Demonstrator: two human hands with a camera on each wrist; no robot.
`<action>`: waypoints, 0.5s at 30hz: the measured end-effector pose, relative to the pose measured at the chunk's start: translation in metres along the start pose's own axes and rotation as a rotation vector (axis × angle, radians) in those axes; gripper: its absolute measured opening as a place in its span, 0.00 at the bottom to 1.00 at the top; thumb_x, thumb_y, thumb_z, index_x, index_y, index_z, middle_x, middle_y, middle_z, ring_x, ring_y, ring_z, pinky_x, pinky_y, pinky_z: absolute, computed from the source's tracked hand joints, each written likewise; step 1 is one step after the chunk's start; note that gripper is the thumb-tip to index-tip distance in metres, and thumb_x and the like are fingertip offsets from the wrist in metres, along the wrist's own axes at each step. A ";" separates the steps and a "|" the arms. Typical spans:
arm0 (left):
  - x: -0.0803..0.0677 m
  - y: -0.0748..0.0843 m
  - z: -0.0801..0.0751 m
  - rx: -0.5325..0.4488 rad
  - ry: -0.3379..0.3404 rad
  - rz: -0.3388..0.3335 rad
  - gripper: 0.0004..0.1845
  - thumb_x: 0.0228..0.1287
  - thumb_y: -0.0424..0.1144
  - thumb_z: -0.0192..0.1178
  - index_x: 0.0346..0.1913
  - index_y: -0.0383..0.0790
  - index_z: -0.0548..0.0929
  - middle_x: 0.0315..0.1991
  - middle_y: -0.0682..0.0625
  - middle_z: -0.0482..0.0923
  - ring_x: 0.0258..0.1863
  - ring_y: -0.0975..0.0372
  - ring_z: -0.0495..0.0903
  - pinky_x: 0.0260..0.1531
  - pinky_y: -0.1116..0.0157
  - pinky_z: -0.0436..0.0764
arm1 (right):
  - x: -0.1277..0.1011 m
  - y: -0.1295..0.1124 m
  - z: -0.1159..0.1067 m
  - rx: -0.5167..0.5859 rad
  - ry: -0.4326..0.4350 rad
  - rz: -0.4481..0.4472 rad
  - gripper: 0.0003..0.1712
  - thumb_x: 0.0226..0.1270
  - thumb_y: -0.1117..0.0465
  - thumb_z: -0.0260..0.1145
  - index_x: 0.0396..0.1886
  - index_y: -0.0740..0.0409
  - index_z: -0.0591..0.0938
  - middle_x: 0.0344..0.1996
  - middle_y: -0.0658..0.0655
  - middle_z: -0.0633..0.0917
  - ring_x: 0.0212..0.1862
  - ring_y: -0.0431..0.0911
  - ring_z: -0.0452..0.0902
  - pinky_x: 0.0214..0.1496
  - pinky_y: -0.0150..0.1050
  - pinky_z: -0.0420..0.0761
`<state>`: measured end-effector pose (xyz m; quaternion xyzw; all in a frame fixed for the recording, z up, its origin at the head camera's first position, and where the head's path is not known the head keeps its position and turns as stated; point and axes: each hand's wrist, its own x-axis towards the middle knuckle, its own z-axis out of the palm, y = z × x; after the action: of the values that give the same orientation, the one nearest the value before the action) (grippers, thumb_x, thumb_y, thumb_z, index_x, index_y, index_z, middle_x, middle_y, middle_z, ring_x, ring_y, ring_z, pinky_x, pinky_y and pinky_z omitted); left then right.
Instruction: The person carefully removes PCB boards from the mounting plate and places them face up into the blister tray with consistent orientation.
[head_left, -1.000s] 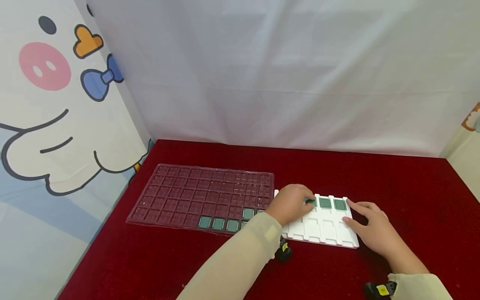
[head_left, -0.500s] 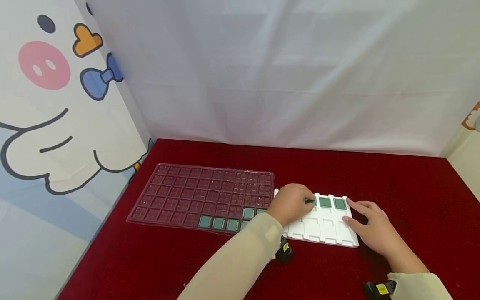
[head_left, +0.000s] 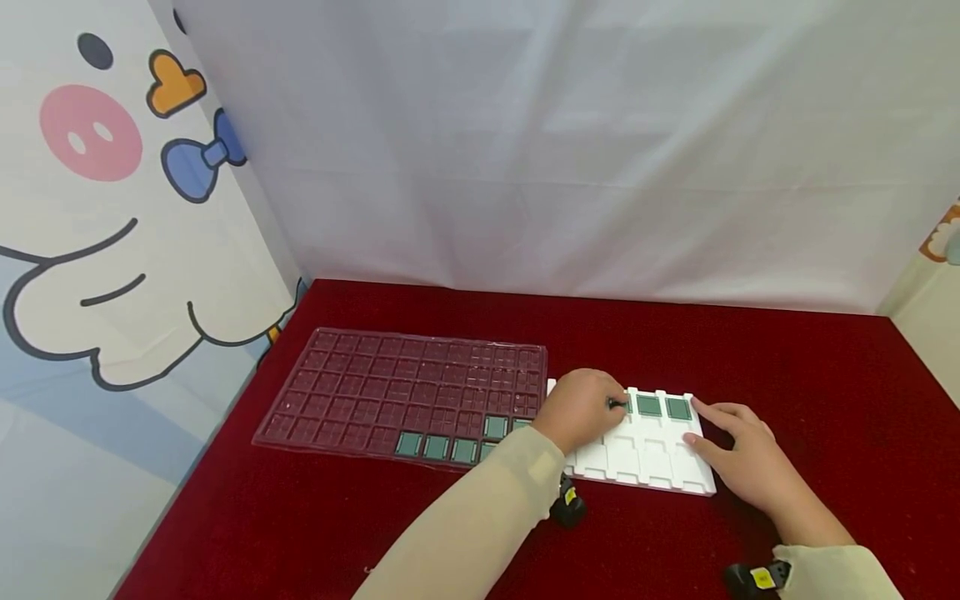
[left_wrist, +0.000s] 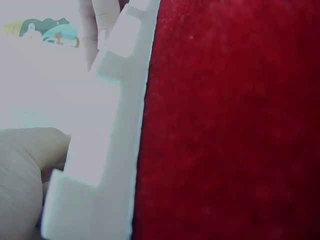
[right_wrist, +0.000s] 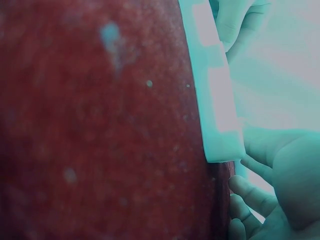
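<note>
left hand (head_left: 583,410) pinches a green chip (head_left: 622,404) at the far-left pocket of the white foam tray (head_left: 645,462), whose long axis runs left-right; right hand (head_left: 738,454), fingers relaxed, steadies the tray's right end on the desk (head_left: 810,375).

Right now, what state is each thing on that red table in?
White tray: flat, three green squares in its far row, other slots bare.
Clear tray: flat, few green squares near its front edge.
Left hand: pinching a green square.
Right hand: resting on the white tray's edge.
</note>
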<state>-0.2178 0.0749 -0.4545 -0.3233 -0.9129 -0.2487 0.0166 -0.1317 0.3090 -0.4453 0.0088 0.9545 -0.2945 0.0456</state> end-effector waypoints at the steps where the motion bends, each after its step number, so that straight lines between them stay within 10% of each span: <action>1: 0.000 0.000 0.000 0.000 0.000 0.000 0.10 0.70 0.40 0.67 0.49 0.50 0.93 0.49 0.61 0.87 0.54 0.70 0.82 0.60 0.77 0.73 | 0.000 0.000 0.000 -0.001 0.000 0.000 0.40 0.73 0.54 0.68 0.77 0.65 0.66 0.68 0.76 0.65 0.66 0.75 0.58 0.60 0.76 0.67; 15: -0.005 0.004 -0.007 0.028 -0.020 0.008 0.11 0.73 0.41 0.65 0.52 0.50 0.92 0.52 0.60 0.86 0.57 0.69 0.80 0.63 0.76 0.72 | 0.000 -0.001 -0.001 -0.007 -0.005 0.002 0.40 0.73 0.54 0.68 0.77 0.66 0.66 0.68 0.77 0.65 0.65 0.75 0.58 0.60 0.76 0.67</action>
<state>-0.2126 0.0717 -0.4472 -0.3291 -0.9152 -0.2324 0.0131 -0.1319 0.3083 -0.4440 0.0092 0.9555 -0.2909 0.0482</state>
